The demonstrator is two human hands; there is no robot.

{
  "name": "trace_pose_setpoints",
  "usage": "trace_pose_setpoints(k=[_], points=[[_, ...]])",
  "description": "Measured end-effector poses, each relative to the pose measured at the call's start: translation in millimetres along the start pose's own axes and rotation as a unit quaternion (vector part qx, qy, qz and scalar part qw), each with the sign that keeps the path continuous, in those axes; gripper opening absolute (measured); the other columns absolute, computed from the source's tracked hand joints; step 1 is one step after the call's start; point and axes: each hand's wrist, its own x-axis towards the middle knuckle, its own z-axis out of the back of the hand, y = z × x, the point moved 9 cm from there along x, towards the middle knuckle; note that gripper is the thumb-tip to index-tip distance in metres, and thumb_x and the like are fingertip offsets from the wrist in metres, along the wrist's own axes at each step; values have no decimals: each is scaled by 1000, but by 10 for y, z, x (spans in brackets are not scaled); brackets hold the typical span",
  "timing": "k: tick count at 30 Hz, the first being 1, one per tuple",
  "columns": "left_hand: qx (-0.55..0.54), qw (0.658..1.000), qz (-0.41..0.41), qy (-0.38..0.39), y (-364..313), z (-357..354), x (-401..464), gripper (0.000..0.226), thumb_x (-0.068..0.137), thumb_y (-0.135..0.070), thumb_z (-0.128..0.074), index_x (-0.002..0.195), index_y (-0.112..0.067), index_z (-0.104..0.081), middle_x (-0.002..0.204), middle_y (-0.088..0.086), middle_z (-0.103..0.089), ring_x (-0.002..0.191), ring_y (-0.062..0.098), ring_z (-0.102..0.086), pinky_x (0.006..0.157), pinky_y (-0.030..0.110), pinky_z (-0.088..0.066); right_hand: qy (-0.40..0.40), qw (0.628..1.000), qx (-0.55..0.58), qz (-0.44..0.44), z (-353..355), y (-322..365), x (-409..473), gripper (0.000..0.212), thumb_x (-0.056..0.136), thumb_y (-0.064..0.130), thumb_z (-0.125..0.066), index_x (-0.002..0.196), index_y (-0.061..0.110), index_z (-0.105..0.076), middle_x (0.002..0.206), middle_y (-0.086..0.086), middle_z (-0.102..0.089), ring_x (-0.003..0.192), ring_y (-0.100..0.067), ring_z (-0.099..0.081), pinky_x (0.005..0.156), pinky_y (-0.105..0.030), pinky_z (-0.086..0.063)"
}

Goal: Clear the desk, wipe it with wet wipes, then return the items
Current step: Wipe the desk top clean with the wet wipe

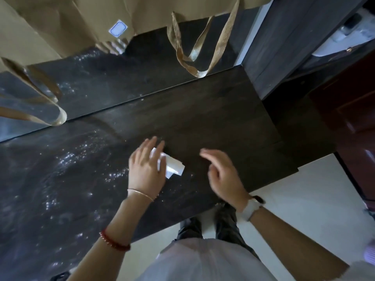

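Note:
A dark wooden desk (213,118) fills the middle of the view, its left part glistening with wet streaks. A white wet wipe (174,166) lies folded on the desk near the front edge. My left hand (147,167) lies flat on the wipe, fingers spread, covering its left half. My right hand (223,175) hovers just right of the wipe with fingers loosely curled and nothing in it; it looks blurred.
Brown paper bags (60,23) with ribbon handles (194,57) stand at the back against a mirror-like panel. A dark cabinet (294,43) rises at the desk's right end. Light floor tiles (304,199) and my legs lie below the front edge.

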Motion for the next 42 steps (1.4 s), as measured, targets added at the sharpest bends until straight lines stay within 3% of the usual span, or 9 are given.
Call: trace_pose_setpoints(k=[3, 6, 14, 21, 24, 29, 31, 37, 42], points=[[48, 991, 46, 117, -126, -453, -207, 65, 89, -42, -14, 144, -9, -15, 155, 13, -6, 142, 31, -2, 113, 39, 2, -35, 985, -154, -64, 393, -501, -61, 48, 85, 16, -28, 126, 4, -51, 135, -14, -49, 129, -28, -40, 109, -45, -31], [71, 988, 98, 93, -128, -498, -253, 65, 89, -39, -10, 144, -5, -6, 155, 14, 1, 142, 30, 5, 112, 36, 8, 7, 969, -245, -39, 484, -710, 11, 47, 88, 15, -29, 130, 6, -47, 142, -17, -41, 133, -33, -34, 111, -48, -20], [10, 979, 196, 44, -556, -662, -502, 66, 84, -24, -22, 142, 4, -8, 152, 23, -4, 142, 33, -1, 114, 35, 3, 54, 971, -231, 42, 757, -1030, 5, 47, 91, 17, -25, 132, 7, -45, 144, -14, -39, 136, -28, -29, 113, -43, -19], [63, 992, 45, 96, -1993, -1247, -538, 56, 88, -33, -29, 132, -1, -42, 140, 16, -43, 131, 27, -39, 107, 42, -32, -16, 994, -99, 35, 960, -1104, -18, 47, 86, 10, -25, 119, -1, -57, 133, -16, -52, 129, -28, -41, 113, -32, -21], [101, 988, 101, 63, -1500, -1077, -825, 53, 91, -30, -29, 135, -2, -36, 144, 16, -37, 134, 28, -34, 113, 38, -20, 3, 986, -159, 52, 881, -1035, -50, 48, 86, 12, -25, 123, 1, -54, 137, -17, -48, 131, -31, -39, 113, -36, -21], [66, 908, 414, -26, -100, -523, -1616, 55, 94, -26, -19, 142, 2, -15, 152, 22, -12, 142, 33, -9, 117, 46, -7, 32, 964, -259, 46, 584, -843, -189, 52, 85, 20, -27, 131, 4, -45, 143, -19, -40, 134, -33, -34, 110, -49, -20], [64, 916, 393, -45, -373, -603, -1462, 57, 91, -26, -20, 140, 4, -22, 149, 25, -19, 140, 36, -16, 116, 46, -11, 48, 959, -272, 58, 493, -781, -235, 52, 86, 21, -26, 133, 6, -44, 143, -17, -39, 135, -31, -33, 110, -49, -18], [87, 990, 106, 46, -1551, -1066, -983, 50, 94, -32, -27, 137, -7, -35, 145, 13, -37, 135, 25, -34, 111, 41, -22, 43, 959, -273, 61, 496, -778, -241, 53, 87, 22, -22, 133, 7, -44, 144, -16, -38, 136, -29, -30, 111, -45, -15], [106, 944, 311, 7, -115, -582, -1701, 59, 94, -37, -8, 142, -5, -20, 152, 17, -18, 141, 27, -15, 116, 41, -9, 27, 959, -282, 33, 412, -666, -293, 55, 85, 20, -22, 132, 2, -44, 143, -20, -38, 134, -35, -33, 110, -50, -19]])
